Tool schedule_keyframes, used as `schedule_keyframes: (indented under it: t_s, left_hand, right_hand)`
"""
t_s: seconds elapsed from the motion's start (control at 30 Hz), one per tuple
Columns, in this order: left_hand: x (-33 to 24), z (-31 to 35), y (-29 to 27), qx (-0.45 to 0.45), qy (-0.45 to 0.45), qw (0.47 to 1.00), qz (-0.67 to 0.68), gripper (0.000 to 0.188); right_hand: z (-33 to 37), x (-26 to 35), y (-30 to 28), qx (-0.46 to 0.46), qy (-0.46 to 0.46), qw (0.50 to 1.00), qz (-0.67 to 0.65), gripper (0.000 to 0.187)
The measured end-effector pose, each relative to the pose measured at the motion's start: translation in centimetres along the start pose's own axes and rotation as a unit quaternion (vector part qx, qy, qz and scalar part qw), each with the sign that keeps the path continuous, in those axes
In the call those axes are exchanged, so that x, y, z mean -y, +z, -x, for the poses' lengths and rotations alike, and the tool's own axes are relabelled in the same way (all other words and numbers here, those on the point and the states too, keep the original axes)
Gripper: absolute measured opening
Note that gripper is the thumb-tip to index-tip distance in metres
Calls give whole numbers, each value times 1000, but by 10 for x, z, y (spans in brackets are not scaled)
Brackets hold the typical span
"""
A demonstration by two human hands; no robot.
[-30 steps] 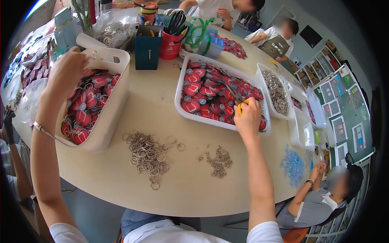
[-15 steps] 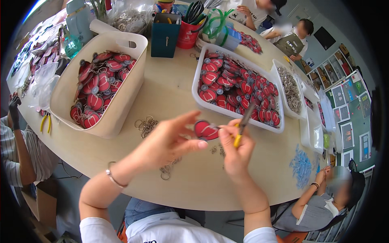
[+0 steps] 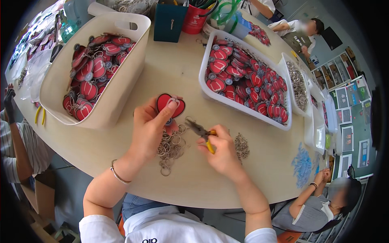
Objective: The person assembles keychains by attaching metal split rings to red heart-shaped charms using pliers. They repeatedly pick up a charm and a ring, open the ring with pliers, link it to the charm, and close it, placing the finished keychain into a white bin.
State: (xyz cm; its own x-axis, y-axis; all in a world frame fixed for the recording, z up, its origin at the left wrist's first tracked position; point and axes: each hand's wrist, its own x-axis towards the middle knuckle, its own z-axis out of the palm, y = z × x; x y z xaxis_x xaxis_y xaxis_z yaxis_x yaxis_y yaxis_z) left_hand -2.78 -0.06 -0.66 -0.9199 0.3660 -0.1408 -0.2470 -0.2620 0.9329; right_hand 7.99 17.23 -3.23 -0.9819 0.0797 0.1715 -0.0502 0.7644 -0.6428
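My left hand (image 3: 146, 127) pinches a red heart-shaped tag (image 3: 164, 102) with a dark border, thumb across its face. A small grey round piece hangs below the heart. In my right hand (image 3: 222, 152) is a pair of pliers (image 3: 197, 129) with yellow handles, their dark jaws pointing toward the tag but apart from it. A metal ring shows by the jaw tips; whether they grip it I cannot tell. Under my left fingers lies a heap of key rings (image 3: 171, 149). Beyond my right hand is a little pile of small metal links (image 3: 242, 146).
A beige bin (image 3: 131, 52) of red tags stands left, a white basket (image 3: 247, 106) of them right. Behind are a dark green box (image 3: 170, 24) and a red cup (image 3: 194, 22). Light blue pieces (image 3: 302, 166) lie at the right edge. Other people sit around the table.
My left hand has drawn the tag left and up, now facing me. My right hand with the pliers has come away from it, lower and leftward, jaws now pointing left.
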Motion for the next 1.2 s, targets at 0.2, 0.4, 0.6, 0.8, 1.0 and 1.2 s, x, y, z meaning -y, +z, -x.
schedule_keyframes:
  t_s: [0.2,0.4,0.6,0.8,1.0,1.2]
  left_hand:
    - [0,-3,-6,3,4,1000,18,27]
    - [1,2,-1,32,6,999,-13,24]
    - [6,10,1,135,-6,990,-33,18]
    - [6,17,8,215,14,974,-67,11]
    - [1,18,2,213,12,968,-133,17]
    - [0,17,4,199,145,938,-243,16]
  right_hand:
    - [-12,9,11,47,-24,998,46,18]
    - [-6,4,-6,15,22,1000,-3,19]
    - [-14,31,-53,-26,46,983,-176,14]
    - [-31,48,-58,20,33,985,-169,12]
    - [-35,46,-57,33,22,989,-144,12]
    - [-37,50,-61,49,-6,992,-114,13]
